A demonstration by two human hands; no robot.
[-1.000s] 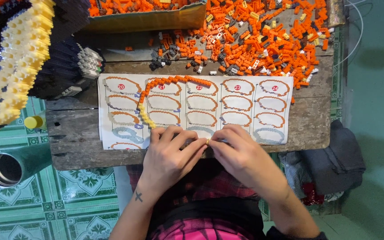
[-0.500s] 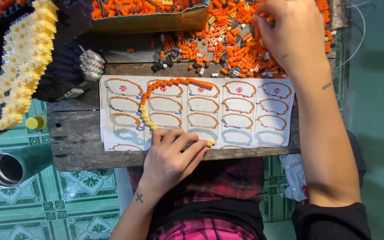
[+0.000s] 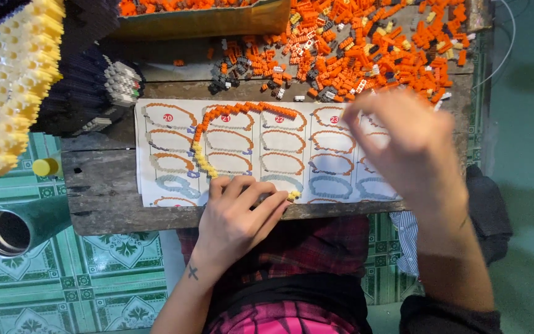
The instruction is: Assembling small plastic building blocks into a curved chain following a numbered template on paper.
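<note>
A curved chain of small bricks (image 3: 217, 114), orange on top and yellow lower down, lies on a white instruction sheet (image 3: 322, 145) printed with ring diagrams. My left hand (image 3: 239, 213) rests on the sheet's near edge, fingers folded over the chain's yellow end; a few yellow bricks (image 3: 293, 195) show at its fingertips. My right hand (image 3: 406, 145) is blurred in the air above the right part of the sheet, fingers curled. Whether it carries a brick is hidden. Behind the sheet lies a loose heap of orange bricks (image 3: 353, 49).
A rough wooden table (image 3: 103, 198) carries everything. A cardboard tray (image 3: 217, 21) of orange bricks stands at the back. A big yellow-and-black brick model (image 3: 13, 93) fills the left. A metal cylinder (image 3: 7, 232) and a yellow cap (image 3: 44, 167) are down on the green tiled floor.
My right hand left the near edge, reached to the orange heap at the back, and now has come back over the sheet. My left hand stays on the chain's yellow end.
</note>
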